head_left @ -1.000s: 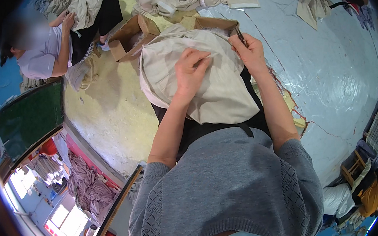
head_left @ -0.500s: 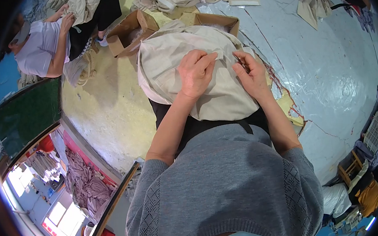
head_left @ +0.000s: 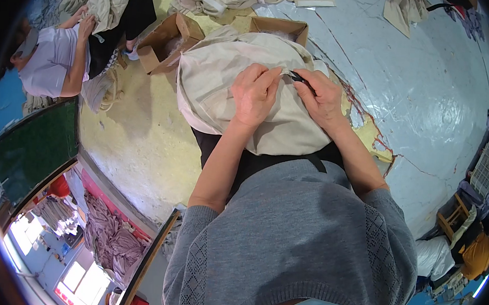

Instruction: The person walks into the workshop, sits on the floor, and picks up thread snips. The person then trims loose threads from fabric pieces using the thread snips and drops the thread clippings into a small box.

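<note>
A beige cloth garment (head_left: 213,74) lies spread over my lap. My left hand (head_left: 254,96) is closed in a pinch on a fold of it, fingertips near the middle of the cloth. To its right, my right hand (head_left: 323,101) is wrapped round small black thread snips (head_left: 303,80). Their tip points left, right at the pinched fold and close to my left fingertips. The handle is mostly hidden in my right palm.
Two open cardboard boxes (head_left: 192,31) stand just beyond the garment. More beige clothes (head_left: 210,0) are heaped at the far side. On the left, another person (head_left: 55,63) sits handling beige cloth. A green board (head_left: 35,143) stands below them.
My right hand has moved a little to the left, bringing the thread snips up to the fold in my left hand. My left hand has barely moved.
</note>
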Available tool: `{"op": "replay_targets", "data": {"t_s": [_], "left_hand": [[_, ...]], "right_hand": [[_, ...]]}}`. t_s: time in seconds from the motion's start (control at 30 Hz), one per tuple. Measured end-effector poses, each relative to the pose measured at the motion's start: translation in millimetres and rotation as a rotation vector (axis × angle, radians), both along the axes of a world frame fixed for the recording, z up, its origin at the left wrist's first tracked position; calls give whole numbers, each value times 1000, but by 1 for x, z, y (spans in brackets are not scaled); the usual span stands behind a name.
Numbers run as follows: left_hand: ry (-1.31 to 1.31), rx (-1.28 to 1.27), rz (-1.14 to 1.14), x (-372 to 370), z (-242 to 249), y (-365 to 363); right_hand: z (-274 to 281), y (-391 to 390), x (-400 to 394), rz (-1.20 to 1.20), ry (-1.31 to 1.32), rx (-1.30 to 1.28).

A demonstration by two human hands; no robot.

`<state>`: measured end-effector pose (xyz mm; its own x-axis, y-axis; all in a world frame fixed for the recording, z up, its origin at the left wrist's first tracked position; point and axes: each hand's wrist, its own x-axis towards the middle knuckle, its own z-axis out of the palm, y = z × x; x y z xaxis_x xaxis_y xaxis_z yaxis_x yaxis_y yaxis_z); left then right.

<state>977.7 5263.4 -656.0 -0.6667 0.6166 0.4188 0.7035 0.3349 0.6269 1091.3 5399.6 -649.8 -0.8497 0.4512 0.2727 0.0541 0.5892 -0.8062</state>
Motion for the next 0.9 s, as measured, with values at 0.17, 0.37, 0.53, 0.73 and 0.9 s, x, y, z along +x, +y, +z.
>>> {"op": "replay_targets", "data": {"t_s": [0.17, 0.37, 0.53, 0.73, 0.9], "left_hand": [[14, -7, 3, 1, 1, 1], [24, -1, -1, 0, 0, 1], [24, 2, 2, 1, 0, 1], [13, -6, 0, 1, 0, 0], [-35, -5, -6, 0, -3, 0]], "right_hand": [[1, 1, -2, 1, -28, 49], [2, 1, -3, -14, -16, 96], [-2, 1, -2, -15, -13, 90], [-5, 3, 0, -61, 5, -115], [8, -3, -4, -80, -127, -409]]}}
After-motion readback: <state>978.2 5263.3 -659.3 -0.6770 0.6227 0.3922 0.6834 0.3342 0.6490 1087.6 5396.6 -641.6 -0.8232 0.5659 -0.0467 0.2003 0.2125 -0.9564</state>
